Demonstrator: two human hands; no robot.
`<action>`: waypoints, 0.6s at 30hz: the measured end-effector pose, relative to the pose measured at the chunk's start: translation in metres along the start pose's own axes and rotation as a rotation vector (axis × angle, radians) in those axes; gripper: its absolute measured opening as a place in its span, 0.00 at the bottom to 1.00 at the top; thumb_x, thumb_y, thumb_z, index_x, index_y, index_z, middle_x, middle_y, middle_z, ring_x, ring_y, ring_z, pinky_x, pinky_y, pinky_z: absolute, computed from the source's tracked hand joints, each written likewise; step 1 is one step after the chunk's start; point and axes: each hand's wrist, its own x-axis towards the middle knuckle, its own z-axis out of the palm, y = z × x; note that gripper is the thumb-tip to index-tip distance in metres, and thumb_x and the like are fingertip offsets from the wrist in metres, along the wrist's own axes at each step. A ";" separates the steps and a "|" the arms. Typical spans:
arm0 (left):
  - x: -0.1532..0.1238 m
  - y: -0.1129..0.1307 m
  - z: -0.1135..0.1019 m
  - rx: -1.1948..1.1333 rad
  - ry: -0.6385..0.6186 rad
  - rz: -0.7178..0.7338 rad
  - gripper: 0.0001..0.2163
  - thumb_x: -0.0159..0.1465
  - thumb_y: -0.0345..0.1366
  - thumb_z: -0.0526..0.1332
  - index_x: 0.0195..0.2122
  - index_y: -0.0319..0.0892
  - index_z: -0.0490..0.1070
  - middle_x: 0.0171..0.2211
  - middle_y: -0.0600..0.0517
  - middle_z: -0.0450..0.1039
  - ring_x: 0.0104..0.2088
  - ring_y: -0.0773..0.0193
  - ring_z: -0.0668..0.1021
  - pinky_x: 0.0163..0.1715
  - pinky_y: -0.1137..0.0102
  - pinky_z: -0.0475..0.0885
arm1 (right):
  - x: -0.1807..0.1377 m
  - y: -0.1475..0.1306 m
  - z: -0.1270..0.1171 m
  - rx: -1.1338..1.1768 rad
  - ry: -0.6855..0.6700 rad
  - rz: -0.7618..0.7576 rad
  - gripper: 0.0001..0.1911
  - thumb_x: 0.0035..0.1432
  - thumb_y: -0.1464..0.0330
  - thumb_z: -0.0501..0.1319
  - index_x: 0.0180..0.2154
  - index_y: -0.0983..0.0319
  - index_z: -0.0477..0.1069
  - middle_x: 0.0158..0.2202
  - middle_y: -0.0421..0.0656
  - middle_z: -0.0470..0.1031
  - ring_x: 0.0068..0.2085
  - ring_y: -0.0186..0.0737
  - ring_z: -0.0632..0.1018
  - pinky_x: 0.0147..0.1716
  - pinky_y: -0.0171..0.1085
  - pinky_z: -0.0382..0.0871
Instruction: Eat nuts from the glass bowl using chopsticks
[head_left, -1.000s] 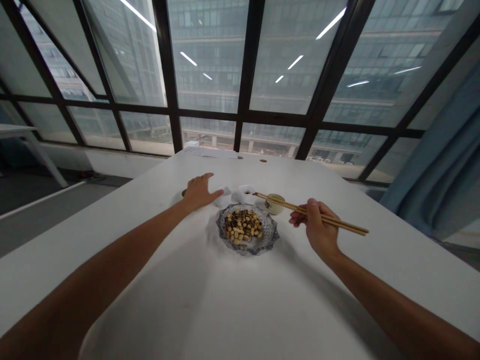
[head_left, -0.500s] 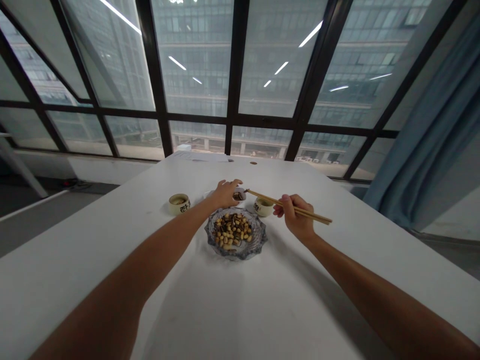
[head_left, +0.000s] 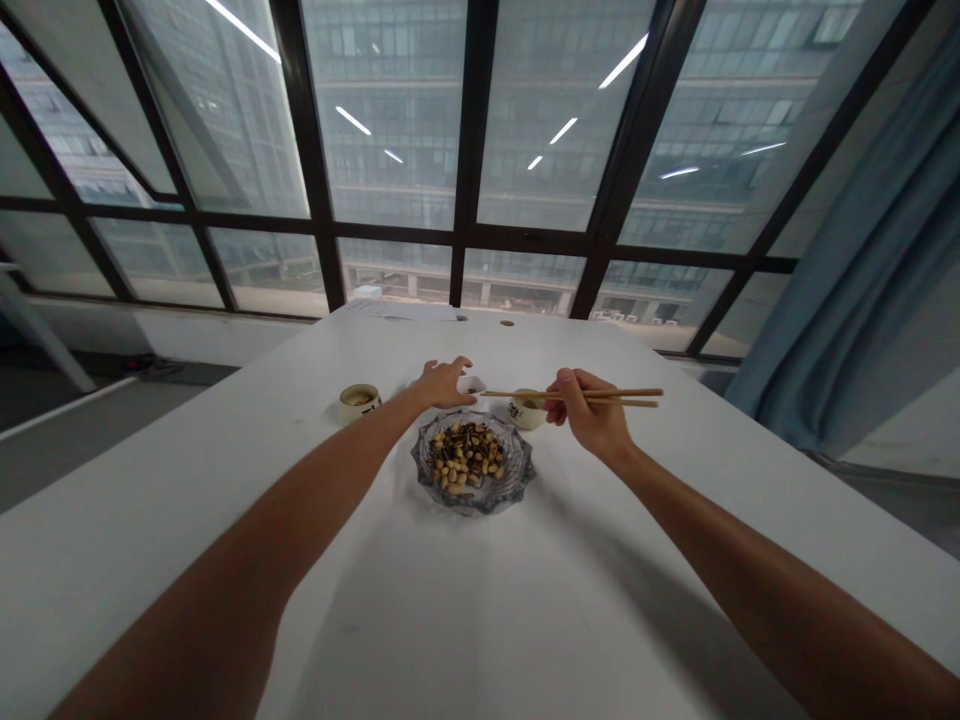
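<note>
My left hand reaches past the glass bowl, its thumb and fingers spread around a small white dish. The dish seems gripped at its edge; a little dark content shows inside. In my right hand is a pair of wooden chopsticks, held nearly level with the tips at the dish's right side. Any morsel at the tips is too small to make out. Below both hands stands a scalloped glass bowl of peanuts and dark striped seeds. A cream cup with dark lettering sits behind the chopsticks.
Another cream cup with lettering stands left of my left forearm. Papers lie at the far end of the white table. Large windows rise beyond it, and a blue curtain hangs at the right.
My left hand and the white dish have shifted slightly left. The chopsticks have swung from a slant to nearly level, their rear ends rising and their tips dropping a little.
</note>
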 end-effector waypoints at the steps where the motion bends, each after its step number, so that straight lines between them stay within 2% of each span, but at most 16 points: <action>1: -0.001 -0.002 -0.002 0.004 -0.018 -0.019 0.35 0.58 0.52 0.67 0.62 0.43 0.58 0.60 0.41 0.72 0.61 0.45 0.73 0.62 0.51 0.60 | -0.002 -0.007 -0.004 -0.018 -0.031 0.011 0.30 0.59 0.41 0.59 0.25 0.62 0.73 0.18 0.42 0.75 0.16 0.33 0.73 0.14 0.32 0.66; 5: -0.007 -0.009 -0.006 -0.004 -0.073 -0.071 0.34 0.61 0.57 0.61 0.63 0.45 0.59 0.64 0.43 0.68 0.61 0.48 0.73 0.57 0.59 0.67 | -0.010 -0.024 -0.010 -0.180 -0.193 0.056 0.30 0.58 0.43 0.61 0.25 0.63 0.74 0.19 0.43 0.76 0.17 0.35 0.74 0.14 0.32 0.67; 8: -0.013 -0.012 -0.004 -0.027 -0.093 -0.055 0.29 0.65 0.56 0.58 0.62 0.47 0.61 0.62 0.46 0.71 0.58 0.53 0.75 0.54 0.63 0.70 | -0.014 -0.022 -0.003 -0.211 -0.278 0.053 0.29 0.57 0.43 0.63 0.24 0.62 0.74 0.20 0.43 0.76 0.19 0.36 0.76 0.16 0.32 0.68; 11: -0.016 -0.014 -0.001 -0.024 -0.062 -0.022 0.26 0.65 0.56 0.58 0.59 0.48 0.65 0.59 0.48 0.74 0.56 0.54 0.77 0.53 0.63 0.70 | -0.017 -0.016 0.003 -0.215 -0.348 0.027 0.28 0.58 0.43 0.61 0.24 0.61 0.73 0.20 0.42 0.75 0.20 0.36 0.76 0.17 0.32 0.68; 18: -0.017 -0.021 0.004 -0.144 -0.024 0.012 0.28 0.63 0.51 0.62 0.61 0.44 0.64 0.58 0.44 0.74 0.55 0.54 0.78 0.52 0.65 0.72 | -0.013 -0.021 -0.006 -0.280 -0.350 -0.031 0.30 0.64 0.43 0.54 0.26 0.61 0.73 0.21 0.43 0.76 0.20 0.36 0.75 0.18 0.33 0.68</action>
